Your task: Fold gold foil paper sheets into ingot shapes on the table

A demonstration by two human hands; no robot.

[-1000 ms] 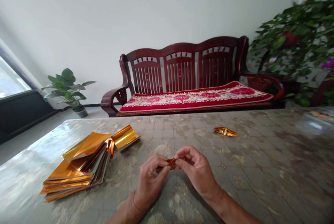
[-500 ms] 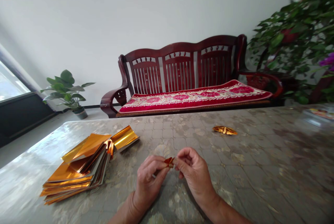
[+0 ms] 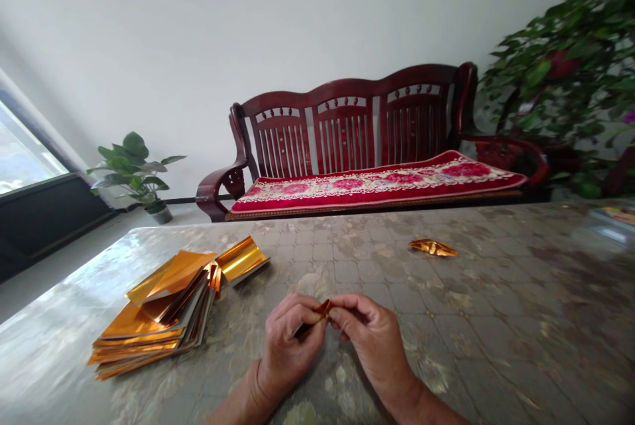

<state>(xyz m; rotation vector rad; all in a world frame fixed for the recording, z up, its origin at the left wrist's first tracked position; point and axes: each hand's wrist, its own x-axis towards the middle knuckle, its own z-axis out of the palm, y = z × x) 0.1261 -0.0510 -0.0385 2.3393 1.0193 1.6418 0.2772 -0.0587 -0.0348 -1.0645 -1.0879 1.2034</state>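
Observation:
Between my two hands, above the table's near side, is a small folded piece of gold foil paper (image 3: 323, 309). My left hand (image 3: 294, 336) is closed around most of it, hiding much of its shape. The thumb and forefinger of my right hand (image 3: 371, 336) pinch its right end. To the left lies a stack of gold foil paper sheets (image 3: 143, 326), loosely fanned, with a curled foil sheet (image 3: 243, 260) at its upper right. A folded, pointed gold foil piece (image 3: 433, 248) rests on the table, farther off to the right.
The table (image 3: 496, 339) has a patterned, shiny cover. Behind it stands a dark red wooden bench (image 3: 347, 127) with a floral red mat (image 3: 377, 182). At the right edge sits a clear plastic box (image 3: 612, 227). Potted plants stand on both sides.
My right thumb and forefinger have closed in on the right end of the folded foil, and the hands are nearer together. The whole view has shifted slightly.

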